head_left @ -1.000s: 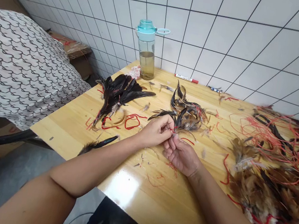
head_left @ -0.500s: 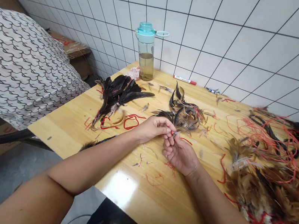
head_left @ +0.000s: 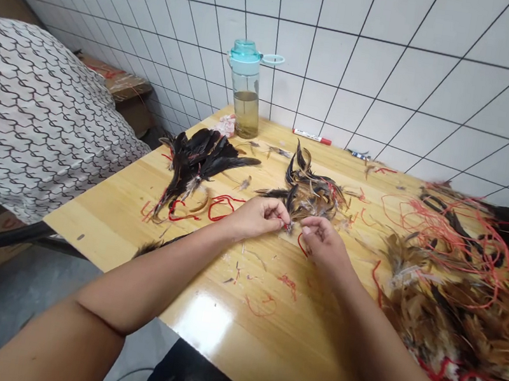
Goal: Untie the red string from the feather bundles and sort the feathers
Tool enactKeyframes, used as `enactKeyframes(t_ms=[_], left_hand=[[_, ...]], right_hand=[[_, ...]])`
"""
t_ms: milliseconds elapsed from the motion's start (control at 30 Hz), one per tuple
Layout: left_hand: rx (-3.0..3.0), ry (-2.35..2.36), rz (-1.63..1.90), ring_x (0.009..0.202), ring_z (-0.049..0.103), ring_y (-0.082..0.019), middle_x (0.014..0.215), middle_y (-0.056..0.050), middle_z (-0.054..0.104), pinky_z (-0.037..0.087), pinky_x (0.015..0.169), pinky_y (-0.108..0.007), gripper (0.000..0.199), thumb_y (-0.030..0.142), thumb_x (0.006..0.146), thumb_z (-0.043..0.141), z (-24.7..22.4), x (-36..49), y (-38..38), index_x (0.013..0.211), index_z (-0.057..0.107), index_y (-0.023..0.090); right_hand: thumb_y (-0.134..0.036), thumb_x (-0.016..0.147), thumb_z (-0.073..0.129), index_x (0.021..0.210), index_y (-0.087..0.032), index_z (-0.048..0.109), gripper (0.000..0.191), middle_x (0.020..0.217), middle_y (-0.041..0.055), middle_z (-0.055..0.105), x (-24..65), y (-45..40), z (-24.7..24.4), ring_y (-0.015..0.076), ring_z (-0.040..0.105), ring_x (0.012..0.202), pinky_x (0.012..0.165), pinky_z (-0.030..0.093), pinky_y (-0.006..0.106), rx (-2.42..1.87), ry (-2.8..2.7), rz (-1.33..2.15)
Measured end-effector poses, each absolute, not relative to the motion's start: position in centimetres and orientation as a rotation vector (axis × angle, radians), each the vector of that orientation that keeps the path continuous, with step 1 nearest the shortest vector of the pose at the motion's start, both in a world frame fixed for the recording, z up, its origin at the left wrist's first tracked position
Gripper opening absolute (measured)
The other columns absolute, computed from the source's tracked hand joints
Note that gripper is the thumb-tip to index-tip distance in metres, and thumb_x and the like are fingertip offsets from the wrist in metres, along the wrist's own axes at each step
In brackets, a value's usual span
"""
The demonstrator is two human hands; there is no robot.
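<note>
My left hand (head_left: 262,219) pinches the base of a feather bunch (head_left: 297,207) near the middle of the wooden table (head_left: 203,272); a bit of red shows at its fingertips. Just to the right, my right hand (head_left: 323,243) has its thumb and fingers pressed together by a red string (head_left: 302,244). Whether the string is between those fingers is too small to tell. Behind both hands lies a pile of curled brown and black feathers (head_left: 319,194). Black feathers (head_left: 202,156) form another pile at the left, with red strings (head_left: 223,208) beside it.
A bottle (head_left: 248,99) with a blue lid stands at the back by the tiled wall. Nearby lie a red marker (head_left: 312,137) and a blue pen (head_left: 358,155). Brown feathers (head_left: 467,314) and tangled red string (head_left: 442,223) cover the right side. Patterned cloth (head_left: 43,118) hangs at the left.
My right hand has moved apart from my left hand, to the right, and turned more palm-down. My left hand keeps its pinch. The view has shifted slightly.
</note>
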State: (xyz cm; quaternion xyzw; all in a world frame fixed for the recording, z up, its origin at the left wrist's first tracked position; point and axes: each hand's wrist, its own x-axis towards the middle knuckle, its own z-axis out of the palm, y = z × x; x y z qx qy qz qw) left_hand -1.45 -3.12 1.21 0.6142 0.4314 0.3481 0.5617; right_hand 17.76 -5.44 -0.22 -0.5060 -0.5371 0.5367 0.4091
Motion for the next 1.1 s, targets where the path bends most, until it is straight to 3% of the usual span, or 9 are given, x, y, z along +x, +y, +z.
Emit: enactKeyframes(t_ms=[100, 233, 667, 1100], left_hand=[[1.699, 0.982, 0.703, 0.064, 0.055, -0.008, 0.073, -0.001, 0.064, 0.04, 0.061, -0.019, 0.008, 0.014, 0.075, 0.061, 1.2, -1.5, -3.3, 0.081, 0.065, 0.013], [1.996, 0.931, 0.661, 0.07, 0.057, -0.011, 0.076, -0.001, 0.065, 0.043, 0.067, -0.021, 0.012, 0.013, 0.078, 0.059, 1.1, -1.4, -3.8, 0.087, 0.066, 0.016], [2.528, 0.995, 0.844, 0.085, 0.061, -0.015, 0.094, -0.005, 0.067, 0.045, 0.078, -0.027, 0.017, 0.014, 0.09, 0.044, -0.3, -0.5, -4.4, 0.1, 0.058, 0.018], [2.515, 1.055, 0.961, 0.084, 0.059, -0.015, 0.089, -0.005, 0.064, 0.044, 0.076, -0.026, 0.015, 0.015, 0.092, 0.045, -0.6, -0.7, -4.0, 0.094, 0.059, 0.017]], right_hand=[[-0.025, 0.081, 0.057, 0.085, -0.022, 0.062, 0.008, 0.071, 0.0006, 0.056, 18.3, -5.1, 0.0, 0.0157, 0.049, 0.065, 0.064, 0.038, 0.031, -1.311, -1.643, 0.912], [-0.017, 0.084, 0.052, 0.078, -0.023, 0.065, 0.015, 0.079, 0.005, 0.062, 18.3, -5.0, -0.3, 0.0197, 0.056, 0.077, 0.072, 0.041, 0.034, -1.225, -1.908, 0.651], [-0.019, 0.086, 0.053, 0.081, -0.023, 0.068, 0.017, 0.077, 0.0053, 0.06, 17.9, -5.3, -2.1, 0.0204, 0.056, 0.076, 0.071, 0.041, 0.033, -1.244, -2.004, 0.635], [-0.023, 0.08, 0.06, 0.077, -0.025, 0.071, 0.011, 0.074, 0.0035, 0.063, 17.5, -5.1, -1.9, 0.019, 0.056, 0.071, 0.072, 0.045, 0.034, -1.252, -1.703, 0.823]])
